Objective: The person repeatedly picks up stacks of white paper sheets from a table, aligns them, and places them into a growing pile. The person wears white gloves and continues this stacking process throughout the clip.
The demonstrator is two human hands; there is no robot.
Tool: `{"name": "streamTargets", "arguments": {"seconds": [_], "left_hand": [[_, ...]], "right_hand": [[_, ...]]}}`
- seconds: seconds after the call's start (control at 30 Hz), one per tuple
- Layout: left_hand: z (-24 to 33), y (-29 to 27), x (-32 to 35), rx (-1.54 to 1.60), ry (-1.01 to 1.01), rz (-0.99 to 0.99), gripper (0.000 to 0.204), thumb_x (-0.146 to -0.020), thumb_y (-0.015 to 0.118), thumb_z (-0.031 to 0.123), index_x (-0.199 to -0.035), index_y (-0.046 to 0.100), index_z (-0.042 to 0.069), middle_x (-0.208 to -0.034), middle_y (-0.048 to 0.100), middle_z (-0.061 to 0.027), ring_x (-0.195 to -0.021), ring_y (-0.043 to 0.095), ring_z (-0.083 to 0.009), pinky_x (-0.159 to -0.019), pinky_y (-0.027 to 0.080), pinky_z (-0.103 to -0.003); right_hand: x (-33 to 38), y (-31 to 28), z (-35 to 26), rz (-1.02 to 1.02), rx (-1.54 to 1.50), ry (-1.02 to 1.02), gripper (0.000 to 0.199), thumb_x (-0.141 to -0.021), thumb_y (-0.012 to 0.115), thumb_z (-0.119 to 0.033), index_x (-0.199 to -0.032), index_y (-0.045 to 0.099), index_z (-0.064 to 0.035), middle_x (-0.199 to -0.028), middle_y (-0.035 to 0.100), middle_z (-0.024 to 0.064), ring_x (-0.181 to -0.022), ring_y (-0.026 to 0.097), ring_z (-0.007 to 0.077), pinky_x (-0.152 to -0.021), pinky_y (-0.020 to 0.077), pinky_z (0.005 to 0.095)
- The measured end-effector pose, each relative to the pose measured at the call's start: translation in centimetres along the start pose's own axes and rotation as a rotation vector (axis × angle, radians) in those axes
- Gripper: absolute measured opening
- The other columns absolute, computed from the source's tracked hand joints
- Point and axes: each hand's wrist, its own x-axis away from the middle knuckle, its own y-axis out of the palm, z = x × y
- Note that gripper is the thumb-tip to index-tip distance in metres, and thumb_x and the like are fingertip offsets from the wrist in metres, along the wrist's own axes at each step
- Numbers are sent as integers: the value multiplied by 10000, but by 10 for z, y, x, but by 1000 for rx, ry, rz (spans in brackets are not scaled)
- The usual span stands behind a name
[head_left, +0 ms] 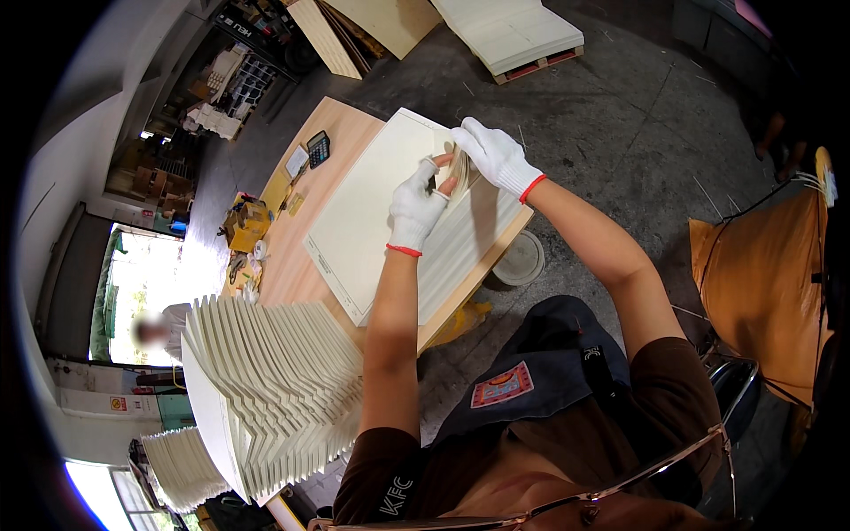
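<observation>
Both my hands wear white gloves with red cuffs. A stack of large cream-white sheets (372, 208) lies on the wooden table in front of me. Its edge nearest my right arm is bent upward into a curled bundle of sheets (459, 170). My right hand (496, 157) is closed over the top of this bundle. Facing it, my left hand (420, 203) has its thumb and a finger bare at the tips and spread apart, both touching the curled sheets. The ends of my right fingers are partly hidden.
On the wooden table (297, 199) lie a calculator (318, 149) and a yellow box (246, 223). A tall stack of wavy sheets (274, 389) rises at left. Beneath the table edge stands a round bucket (519, 258). An orange sack (763, 292) is at right, and a loaded pallet (513, 40) stands far ahead.
</observation>
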Motion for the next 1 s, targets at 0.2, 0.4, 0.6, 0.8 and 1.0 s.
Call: {"name": "streamTargets", "arguments": {"seconds": [0.2,0.4,0.6,0.8,1.0], "left_hand": [[-13,11,-2,59,179,209,302,-907,641,249,-1209,647,226,-800,653,-93,-674,623,-245,-662,512,-350],[-7,9,-2,-19,60,54,311,-883,685,245,-1176,650,148,-807,621,-67,-695,570,-163,-682,487,-310],[0,3,0,-11,40,35,360,-865,711,248,-1202,644,138,-776,583,-46,-666,533,-123,-667,470,-293],[-5,7,-1,-19,8,116,285,-889,651,236,-1174,667,245,-822,670,-114,-722,661,-252,-677,515,-356],[4,3,1,-22,62,60,315,-895,662,229,-1208,650,200,-912,674,-120,-783,648,-225,-740,516,-329]], "right_hand": [[2,-2,-6,16,3,15,466,-1004,327,-534,-1020,489,-98,-839,644,218,-820,625,418,-702,471,499],[-1,4,4,35,-29,25,481,-999,330,-547,-998,484,-92,-837,643,228,-839,623,428,-722,470,499],[0,3,2,46,-44,37,498,-992,336,-561,-993,489,-87,-844,647,229,-855,626,427,-734,471,495],[2,0,-3,33,-68,59,521,-988,341,-575,-1006,494,-77,-834,651,209,-844,637,409,-730,473,483],[0,4,2,45,-71,66,516,-991,346,-573,-1005,493,-78,-835,650,213,-841,636,411,-728,473,481]]}}
